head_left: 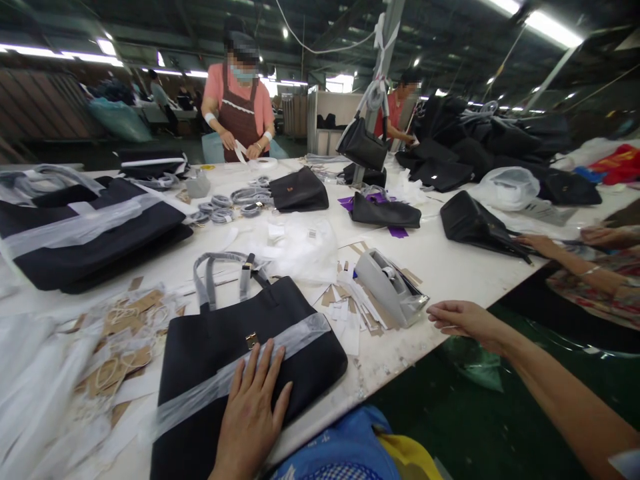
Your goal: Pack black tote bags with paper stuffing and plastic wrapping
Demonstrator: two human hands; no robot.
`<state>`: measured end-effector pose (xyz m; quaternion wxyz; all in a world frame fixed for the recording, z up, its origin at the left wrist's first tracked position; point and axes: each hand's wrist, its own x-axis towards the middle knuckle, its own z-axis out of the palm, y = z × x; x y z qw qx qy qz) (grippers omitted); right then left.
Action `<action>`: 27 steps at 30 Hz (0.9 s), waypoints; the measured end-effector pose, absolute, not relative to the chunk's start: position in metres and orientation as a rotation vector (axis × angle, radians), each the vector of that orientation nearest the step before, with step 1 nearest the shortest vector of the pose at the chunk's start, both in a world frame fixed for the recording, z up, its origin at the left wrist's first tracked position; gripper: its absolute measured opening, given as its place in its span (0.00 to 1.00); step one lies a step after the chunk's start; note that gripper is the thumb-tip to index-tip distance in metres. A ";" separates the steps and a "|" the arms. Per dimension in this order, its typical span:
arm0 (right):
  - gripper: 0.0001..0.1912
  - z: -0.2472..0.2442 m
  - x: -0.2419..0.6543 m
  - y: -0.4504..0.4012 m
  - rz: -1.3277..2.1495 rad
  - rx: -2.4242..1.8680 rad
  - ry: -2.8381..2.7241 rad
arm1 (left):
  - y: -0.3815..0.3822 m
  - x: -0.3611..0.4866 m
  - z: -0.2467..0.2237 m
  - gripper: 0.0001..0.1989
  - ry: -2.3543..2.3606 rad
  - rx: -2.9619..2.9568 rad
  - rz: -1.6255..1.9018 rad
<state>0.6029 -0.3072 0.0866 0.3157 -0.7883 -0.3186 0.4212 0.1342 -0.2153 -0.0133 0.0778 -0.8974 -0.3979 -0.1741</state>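
A black handbag (200,353) lies on the table in front of me, with a band of clear film across it, a gold clasp and grey-wrapped handles. My left hand (253,403) rests flat on its front, fingers stretched out over the film. At the table edge, my right hand (465,323) is closed in a pinch at the front end of a grey tape dispenser (375,283). Clear tape shows at the dispenser's cutter, against my fingertips; how much of it they hold is hard to see.
Brown and white tags (125,323) with strings lie to the left, loose cards (357,310) beside the dispenser. A larger black bag (95,243) sits far left. A co-worker (240,107) stands across the table; another person's hands (545,247) touch a black bag (473,223) at right.
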 end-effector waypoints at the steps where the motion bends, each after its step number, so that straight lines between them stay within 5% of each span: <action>1: 0.24 0.082 0.602 -0.306 1.095 -2.059 -0.835 | -0.215 0.134 -0.014 0.33 -1.188 -2.690 -0.521; 10: 0.27 0.072 0.576 -0.304 1.071 -2.186 -1.063 | -0.218 0.135 -0.010 0.31 -1.248 -2.720 -0.494; 18: 0.20 0.107 0.417 -0.231 1.299 -1.586 -1.717 | -0.221 0.136 -0.002 0.30 -1.345 -2.751 -0.432; 27: 0.25 0.094 0.331 -0.148 0.882 -1.612 -2.495 | -0.224 0.134 0.000 0.30 -1.383 -2.787 -0.516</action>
